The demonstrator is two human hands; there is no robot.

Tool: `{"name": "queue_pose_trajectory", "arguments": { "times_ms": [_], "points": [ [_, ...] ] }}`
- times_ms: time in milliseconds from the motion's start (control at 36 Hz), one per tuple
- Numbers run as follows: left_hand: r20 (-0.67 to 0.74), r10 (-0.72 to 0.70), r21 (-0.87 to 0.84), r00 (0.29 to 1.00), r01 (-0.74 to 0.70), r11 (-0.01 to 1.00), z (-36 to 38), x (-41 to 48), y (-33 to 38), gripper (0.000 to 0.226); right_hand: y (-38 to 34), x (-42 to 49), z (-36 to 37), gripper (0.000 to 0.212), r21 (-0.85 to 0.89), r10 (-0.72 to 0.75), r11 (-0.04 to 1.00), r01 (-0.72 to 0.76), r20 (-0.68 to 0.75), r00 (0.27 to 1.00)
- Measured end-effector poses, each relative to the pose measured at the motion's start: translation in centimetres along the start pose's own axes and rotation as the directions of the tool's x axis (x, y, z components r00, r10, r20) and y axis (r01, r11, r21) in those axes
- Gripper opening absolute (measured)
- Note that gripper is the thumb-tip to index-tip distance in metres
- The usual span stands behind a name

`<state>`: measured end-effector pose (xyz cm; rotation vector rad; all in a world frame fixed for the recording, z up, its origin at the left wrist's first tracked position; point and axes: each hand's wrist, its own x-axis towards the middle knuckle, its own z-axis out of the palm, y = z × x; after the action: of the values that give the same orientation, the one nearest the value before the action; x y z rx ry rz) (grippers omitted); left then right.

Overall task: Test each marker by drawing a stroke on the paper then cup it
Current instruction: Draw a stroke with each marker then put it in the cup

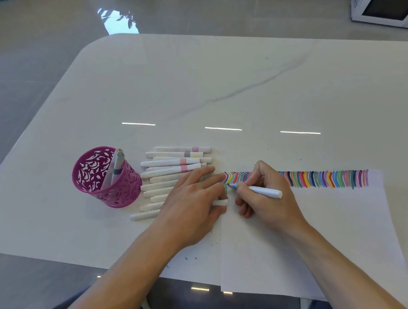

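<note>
Right hand [266, 202] grips a white marker [262, 191] in a writing hold, fingers curled round the barrel, blue tip down on the paper [315, 243] at the left end of a long row of coloured strokes [322, 180]. Left hand [192, 198] lies palm down across the paper's left edge, fingers mostly straight, thumb and forefinger pinching a white cap [221, 202]. Loose markers [170, 168], capped, lie side by side on the table [205, 91], partly under the left hand. Purple cut-out cup [103, 183] stands upright just left of them with two markers [115, 167] inside.
</note>
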<state>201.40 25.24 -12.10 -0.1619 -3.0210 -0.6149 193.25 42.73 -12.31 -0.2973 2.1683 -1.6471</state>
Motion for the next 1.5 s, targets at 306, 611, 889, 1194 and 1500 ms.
{"name": "queue_pose_trajectory", "arguments": {
  "times_ms": [306, 611, 889, 1194, 1500],
  "points": [
    [0.066, 0.044, 0.024, 0.997, -0.046, 0.999, -0.06, -0.10, -0.09, 0.010, -0.21, -0.11, 0.02, 0.023, -0.005, -0.005, 1.000, 0.005, 0.003, 1.000],
    [0.101, 0.017, 0.058, 0.995, -0.023, 0.998, -0.35, -0.04, 0.30, 0.010, -0.46, -0.16, -0.07, 0.025, -0.011, 0.007, 1.000, -0.007, 0.014, 1.000],
    [0.139, -0.008, 0.068, 0.990, -0.002, 0.998, -0.67, 0.05, 0.41, 0.011, -0.90, -0.20, -0.16, 0.026, -0.035, 0.036, 0.999, -0.035, 0.024, 0.999],
    [0.130, -0.001, 0.048, 0.992, -0.005, 0.999, -0.72, 0.04, 0.38, 0.011, -0.90, -0.22, -0.07, 0.026, -0.048, 0.054, 0.997, -0.053, 0.018, 0.998],
    [0.120, -0.013, 0.029, 0.993, 0.010, 1.000, -0.79, 0.03, 0.45, 0.011, -0.87, -0.28, -0.12, 0.026, -0.028, 0.080, 0.996, -0.079, 0.027, 0.996]
  ]
}}
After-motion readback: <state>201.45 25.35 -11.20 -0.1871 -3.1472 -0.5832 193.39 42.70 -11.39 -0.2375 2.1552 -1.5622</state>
